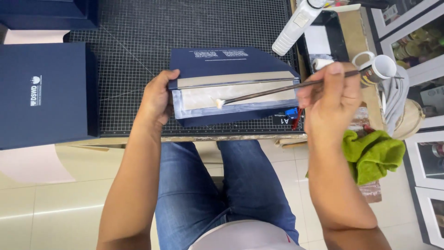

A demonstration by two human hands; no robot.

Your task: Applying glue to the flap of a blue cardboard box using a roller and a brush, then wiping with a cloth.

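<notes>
Broadly, a black gridded cutting mat (138, 41) is covering the table, and a large navy box (46, 92) is lying at its left. Centred near the front edge, a navy folded cover (217, 60) is lying open, showing a pale lined inner strip. Both forearms are reaching forward over jeans-clad knees. The left hand (156, 99) is pressing the cover's left edge, fingers curled around it. The right hand (330, 99) is pinching a long thin brush (277, 90), its white tip touching the pale strip. A green cloth (372, 155), a white mug (381, 67) and a white bottle (296, 25) are sitting at the right.
</notes>
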